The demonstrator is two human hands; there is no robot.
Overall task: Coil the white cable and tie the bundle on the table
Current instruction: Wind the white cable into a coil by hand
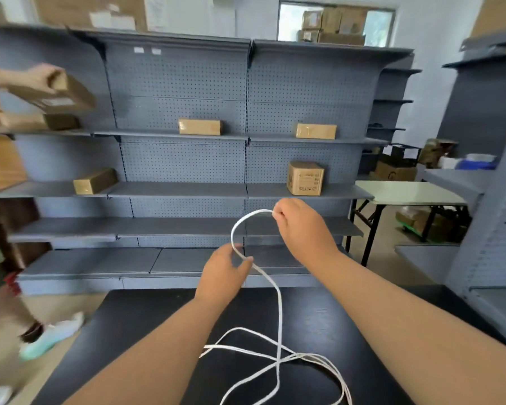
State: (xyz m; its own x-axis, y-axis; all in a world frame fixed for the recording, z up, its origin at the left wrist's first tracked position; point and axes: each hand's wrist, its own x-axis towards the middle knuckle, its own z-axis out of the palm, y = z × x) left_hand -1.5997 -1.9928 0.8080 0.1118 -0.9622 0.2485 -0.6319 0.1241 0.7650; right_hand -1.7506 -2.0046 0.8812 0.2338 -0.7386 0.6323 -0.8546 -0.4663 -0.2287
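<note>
White cable [279,311] arcs from my pinching right grip [301,226] down to my nearer, pinching left grip [225,273], slack trailing back across the worktop [146,331].

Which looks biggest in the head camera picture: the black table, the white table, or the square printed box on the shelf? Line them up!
1. The black table looks biggest, though it is nearest the camera, which helps.
2. The white table comes next.
3. The box looks smallest.
</note>
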